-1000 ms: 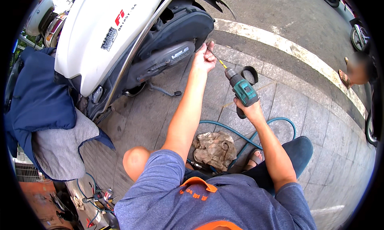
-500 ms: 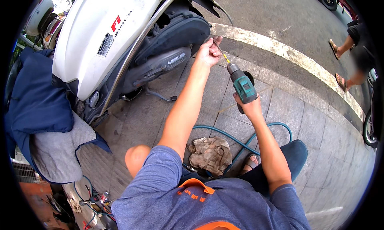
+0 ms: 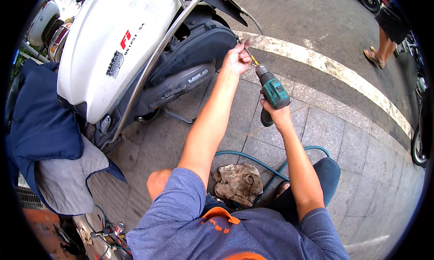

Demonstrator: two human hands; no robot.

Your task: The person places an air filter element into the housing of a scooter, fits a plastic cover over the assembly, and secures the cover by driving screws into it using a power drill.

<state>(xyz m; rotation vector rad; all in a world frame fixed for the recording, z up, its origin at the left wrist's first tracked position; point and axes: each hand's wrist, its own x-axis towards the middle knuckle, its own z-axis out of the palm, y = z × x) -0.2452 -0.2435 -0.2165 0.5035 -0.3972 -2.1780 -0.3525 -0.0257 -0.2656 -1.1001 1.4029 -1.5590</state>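
My right hand [image 3: 276,115] grips a green and black cordless drill [image 3: 275,89], its chuck aimed up and left. A long thin bit [image 3: 256,61] with a yellow band runs from the chuck to my left hand [image 3: 238,59]. The fingers of that hand are pinched around the bit's far part, close to the rear end of the black engine cover [image 3: 199,42] on a white scooter [image 3: 101,47]. My fingers hide where the tip ends and whether it touches a screw.
A stained rag [image 3: 238,183] and a teal hose [image 3: 248,157] lie on the paving by my legs. At left hangs a dark blue padded cover [image 3: 45,119]. Tools and cables [image 3: 108,233] sit at lower left. Beyond the white kerb line [image 3: 325,65], a person's legs [image 3: 383,47] show.
The drill has rolled in my right hand, so its grip now points down and left. My left hand keeps nearly the same place. The person at right has moved farther up the road.
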